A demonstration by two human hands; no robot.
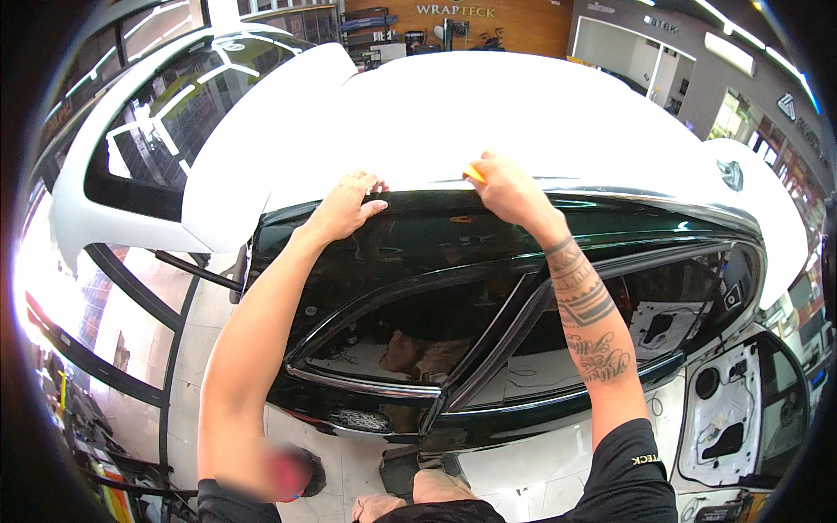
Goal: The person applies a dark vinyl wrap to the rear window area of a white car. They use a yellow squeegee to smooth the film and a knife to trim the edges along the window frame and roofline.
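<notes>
White wrap film or a white-coated surface (488,113) covers the roof of a dark car (418,235). It meets the dark side along the roof edge. My left hand (349,205) rests at that edge toward the rear, its fingertips on the white surface and its thumb apart, over the dark side. Farther to the right, my right hand (510,192) is closed around a small yellow-orange squeegee (475,173), most of it hidden by the fingers. The squeegee is at the white roof's lower border.
At left, the white tailgate (74,209) with its dark glass stands raised. Side windows (384,331) lie below my hands. A door (724,410) with its inner metal exposed stands out at lower right. Shelves (370,30) line the back wall. A blurred reddish shape (288,473) is at lower left.
</notes>
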